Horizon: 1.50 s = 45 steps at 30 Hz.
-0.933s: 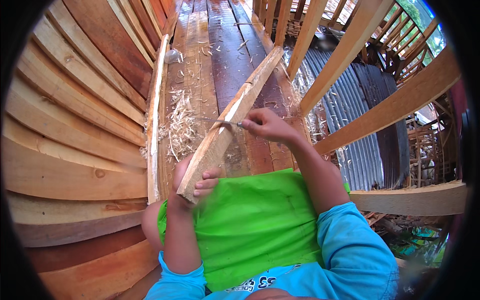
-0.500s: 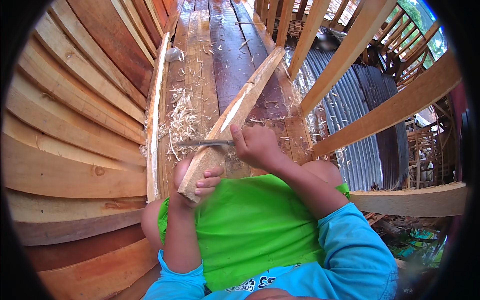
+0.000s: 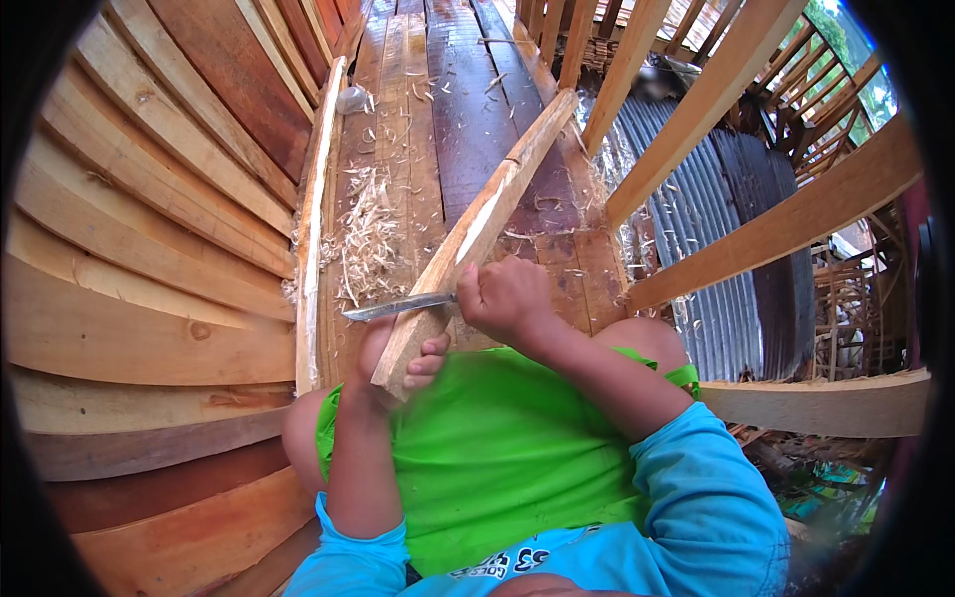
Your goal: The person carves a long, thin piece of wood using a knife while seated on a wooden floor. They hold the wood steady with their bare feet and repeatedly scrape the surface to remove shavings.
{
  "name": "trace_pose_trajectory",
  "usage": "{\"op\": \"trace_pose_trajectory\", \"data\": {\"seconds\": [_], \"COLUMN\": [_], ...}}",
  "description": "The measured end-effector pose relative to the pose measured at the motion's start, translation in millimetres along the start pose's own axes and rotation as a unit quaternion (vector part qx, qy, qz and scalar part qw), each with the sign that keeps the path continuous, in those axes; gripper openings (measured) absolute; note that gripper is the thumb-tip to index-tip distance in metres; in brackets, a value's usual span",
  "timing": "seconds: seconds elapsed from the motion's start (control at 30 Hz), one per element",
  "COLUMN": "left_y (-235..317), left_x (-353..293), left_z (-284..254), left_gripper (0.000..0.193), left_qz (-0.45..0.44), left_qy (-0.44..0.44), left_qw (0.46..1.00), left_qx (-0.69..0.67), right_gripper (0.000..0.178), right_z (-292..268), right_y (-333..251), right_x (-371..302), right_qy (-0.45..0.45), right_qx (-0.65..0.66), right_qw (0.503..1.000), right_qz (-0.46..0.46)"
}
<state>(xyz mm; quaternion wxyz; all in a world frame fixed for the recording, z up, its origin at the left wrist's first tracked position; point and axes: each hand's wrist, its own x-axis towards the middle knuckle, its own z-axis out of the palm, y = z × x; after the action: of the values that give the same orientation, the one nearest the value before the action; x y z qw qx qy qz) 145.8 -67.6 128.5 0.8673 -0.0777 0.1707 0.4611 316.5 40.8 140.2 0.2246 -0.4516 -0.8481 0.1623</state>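
A long, pale wooden board slants from my lap up to the far right, with a whitish freshly shaved strip along its upper edge. My left hand grips its near end from below, fingers curled over the right side. In my right hand is a knife, the fist wrapped round its handle, which is mostly hidden. The blade lies across the board just beyond my left hand, its tip pointing left past the board's edge.
Curled wood shavings lie heaped on the plank floor left of the board. A plank wall rises on the left, with a small clear container near its foot. Wooden railing slats and corrugated metal sheets stand on the right.
The knife blade has turned, its tip now lower and its flat more visible. The board's near end has shifted slightly right, with both hands still gripping.
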Motion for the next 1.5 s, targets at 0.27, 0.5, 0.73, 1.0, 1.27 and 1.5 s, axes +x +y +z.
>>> {"op": "trace_pose_trajectory", "data": {"seconds": [0.27,0.5,0.73,1.0,1.27,1.5], "left_y": [1.1,-13.5,-10.9,-3.6,-1.7,0.9], "left_x": [0.6,8.4,6.8,8.4,6.6,7.7], "left_z": [15.0,31.8,28.3,21.8,5.2,8.5], "left_gripper": [0.035,0.037,0.038,0.035,0.035,0.035], "left_qz": [0.009,0.051,0.057,0.041,0.013,0.007], "left_qy": [0.038,0.134,0.123,0.043,0.01,0.01], "left_qw": [0.994,0.975,0.983,0.99,0.998,0.999], "left_qx": [0.098,0.173,0.126,0.131,0.063,0.044], "right_gripper": [0.048,0.048,0.051,0.051,0.047,0.049], "right_z": [-13.8,-8.3,-29.7,-32.1,-14.3,-28.5], "right_y": [-1.4,31.9,-5.0,42.0,12.7,-15.8], "right_x": [1.1,22.4,1.0,32.6,9.6,-1.0], "right_qy": [0.004,0.014,-0.089,0.01,-0.02,-0.038], "right_qx": [-0.002,-0.03,-0.021,-0.016,0.019,0.0], "right_qw": [1.0,0.997,0.992,0.993,0.999,0.998], "right_qz": [0.025,0.07,0.084,0.112,0.018,0.039]}}
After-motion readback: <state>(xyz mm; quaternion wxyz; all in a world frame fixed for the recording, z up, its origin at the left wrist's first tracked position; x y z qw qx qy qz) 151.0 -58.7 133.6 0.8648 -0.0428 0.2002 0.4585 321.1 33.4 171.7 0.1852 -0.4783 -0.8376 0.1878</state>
